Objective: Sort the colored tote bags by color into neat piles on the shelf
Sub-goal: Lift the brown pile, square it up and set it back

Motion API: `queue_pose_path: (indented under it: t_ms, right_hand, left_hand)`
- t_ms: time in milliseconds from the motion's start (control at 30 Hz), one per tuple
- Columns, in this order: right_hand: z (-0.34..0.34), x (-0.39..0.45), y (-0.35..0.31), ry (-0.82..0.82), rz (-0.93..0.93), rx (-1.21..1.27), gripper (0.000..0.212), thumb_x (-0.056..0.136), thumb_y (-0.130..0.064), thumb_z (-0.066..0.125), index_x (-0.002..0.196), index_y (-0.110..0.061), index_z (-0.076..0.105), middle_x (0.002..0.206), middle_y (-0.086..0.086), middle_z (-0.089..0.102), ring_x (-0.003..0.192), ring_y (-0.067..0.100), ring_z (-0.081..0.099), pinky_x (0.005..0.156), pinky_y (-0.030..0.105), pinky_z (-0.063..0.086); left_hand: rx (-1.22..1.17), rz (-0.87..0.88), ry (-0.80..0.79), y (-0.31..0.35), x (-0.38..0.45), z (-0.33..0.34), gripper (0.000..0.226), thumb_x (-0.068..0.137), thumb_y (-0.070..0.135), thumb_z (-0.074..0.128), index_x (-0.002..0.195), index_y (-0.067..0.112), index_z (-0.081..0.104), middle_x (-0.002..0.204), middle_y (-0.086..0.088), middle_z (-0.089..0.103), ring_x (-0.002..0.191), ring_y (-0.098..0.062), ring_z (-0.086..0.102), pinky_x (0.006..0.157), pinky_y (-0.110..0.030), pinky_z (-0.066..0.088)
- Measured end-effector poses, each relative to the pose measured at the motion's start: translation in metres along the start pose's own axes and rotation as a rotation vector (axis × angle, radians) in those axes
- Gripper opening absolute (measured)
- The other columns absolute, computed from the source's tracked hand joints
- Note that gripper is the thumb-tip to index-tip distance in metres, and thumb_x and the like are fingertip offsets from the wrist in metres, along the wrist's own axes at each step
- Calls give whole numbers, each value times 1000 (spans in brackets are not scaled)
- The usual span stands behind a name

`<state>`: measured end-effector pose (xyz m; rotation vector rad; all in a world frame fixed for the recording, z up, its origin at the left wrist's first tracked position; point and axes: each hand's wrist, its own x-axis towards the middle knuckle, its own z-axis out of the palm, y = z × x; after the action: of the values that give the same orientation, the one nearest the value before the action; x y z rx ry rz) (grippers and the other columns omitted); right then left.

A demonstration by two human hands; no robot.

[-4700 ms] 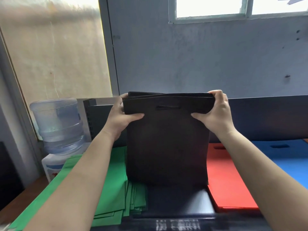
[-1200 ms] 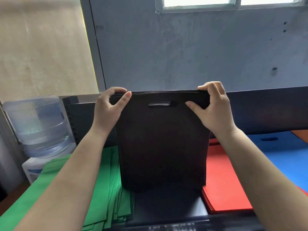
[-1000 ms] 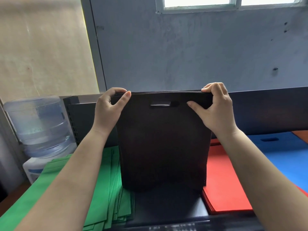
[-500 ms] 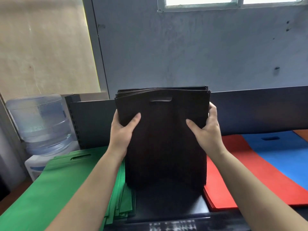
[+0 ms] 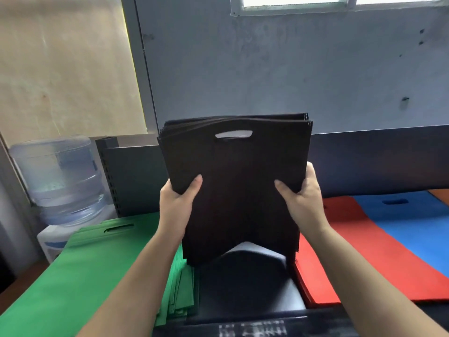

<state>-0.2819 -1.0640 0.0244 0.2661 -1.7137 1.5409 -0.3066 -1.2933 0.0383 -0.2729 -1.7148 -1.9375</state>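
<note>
A stack of black tote bags [image 5: 238,181] stands upright in the middle, lifted a little off the dark shelf [image 5: 245,288], its cut-out handle at the top. My left hand [image 5: 178,203] grips its left edge at mid-height, thumb on the front. My right hand [image 5: 300,195] grips the right edge the same way. A pile of green bags [image 5: 92,268] lies flat to the left. A pile of red bags [image 5: 359,249] lies to the right, with blue bags [image 5: 408,224] beyond it.
A dark back panel [image 5: 379,159] runs behind the piles. A clear water bottle [image 5: 60,176] sits on a dispenser at the far left. A sliver of an orange bag [image 5: 441,194] shows at the far right edge. A grey wall stands behind.
Both hands slid from the stack's top corners down to its sides at mid-height. The black stack has since risen off the shelf and its upper edges have fanned slightly.
</note>
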Motion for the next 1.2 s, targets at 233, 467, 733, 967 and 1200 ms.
queue_pose_path:
  t_ms: [233,467,733,967,1200]
  right_hand:
    - [-19,-22,14,-151,160,-48,57,77,0,71,110,-42,51,104,-6,69,93,5,65,88,34,51]
    - [-4,-31,12,-33,-32,-151,60,81,11,63,132,-12,43,106,-12,58,99,6,56,87,8,41]
    - [-1,-47,15,8,46,-131,62,81,9,63,134,-14,40,104,-17,57,94,-3,53,80,1,37]
    - [2,-42,10,41,-8,-126,47,83,11,59,124,-9,47,97,-17,58,82,-20,52,75,0,36]
    - [-14,-47,24,-62,154,-124,39,84,-1,64,112,-26,53,93,-20,64,85,-9,59,71,5,42]
  left_hand:
    - [110,8,26,-7,-15,-19,34,75,13,78,94,34,59,90,18,68,83,7,64,77,-17,50]
    - [294,301,146,-2,-21,-11,55,79,10,74,128,6,48,109,8,57,99,0,54,80,1,38]
    - [259,109,88,-15,-19,-10,55,80,11,73,130,13,50,113,4,63,103,-10,59,85,-18,46]
    - [255,205,102,-25,-34,-7,28,87,7,65,111,18,56,98,16,61,87,12,57,78,-8,44]
    - [238,-12,136,-43,-42,-7,50,81,15,73,125,14,51,110,3,62,100,-13,59,87,-26,46]
